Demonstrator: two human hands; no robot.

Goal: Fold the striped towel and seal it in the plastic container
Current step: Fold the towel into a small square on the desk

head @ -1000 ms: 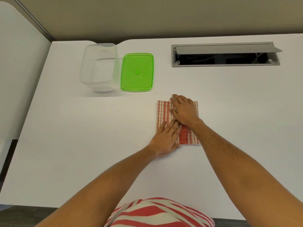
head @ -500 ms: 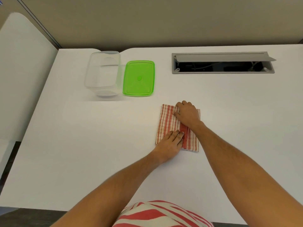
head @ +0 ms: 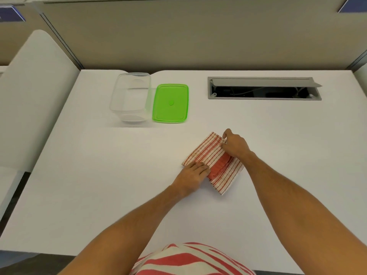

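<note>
We are leaning over a white desk (head: 99, 185) with a grey cable hatch (head: 264, 88) standing open at its far edge, and a clear plastic container (head: 130, 97) sitting open just beside its green lid (head: 170, 103), well apart from us. The folded striped towel (head: 206, 153) is lying slanted on the desk nearer us. Our left hand (head: 193, 176) is pressing straight fingers on the towel's near corner, while our right hand (head: 235, 144) is curling its fingers round the towel's far edge.

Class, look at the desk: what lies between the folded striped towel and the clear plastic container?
In the head view, only bare white desk lies between the striped towel and the clear container; the green lid sits just right of the container.
</note>
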